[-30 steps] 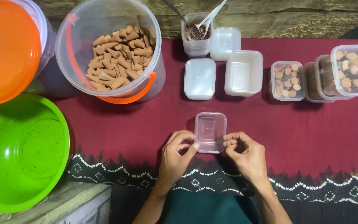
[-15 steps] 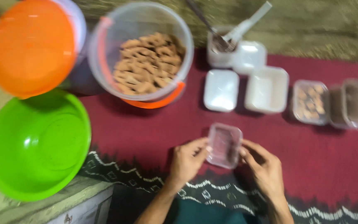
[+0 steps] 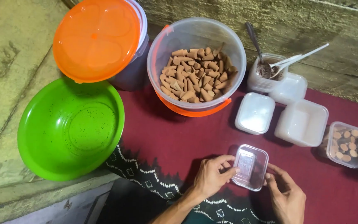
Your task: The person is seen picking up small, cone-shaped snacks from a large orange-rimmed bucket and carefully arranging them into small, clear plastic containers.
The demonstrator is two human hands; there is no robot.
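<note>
A small clear plastic container (image 3: 251,166) lies on the dark red cloth (image 3: 170,132) near its front edge. My left hand (image 3: 210,176) grips its left side with thumb and fingertips. My right hand (image 3: 286,197) touches its right lower edge with the fingers curled. Behind them stands a clear bucket (image 3: 197,66) with an orange handle, holding several brown cone-shaped pieces.
A green bowl (image 3: 69,128) sits at the left, below an orange-lidded tub (image 3: 98,39). Behind the hands are white empty containers (image 3: 301,122) and a lid (image 3: 255,113). A small tub of brown powder (image 3: 266,72) holds spoons. Filled clear containers (image 3: 344,143) stand at the right edge.
The view has swung left and down, so the hands now sit at the lower right. Both hands stay on the small clear container, which is tilted a little.
</note>
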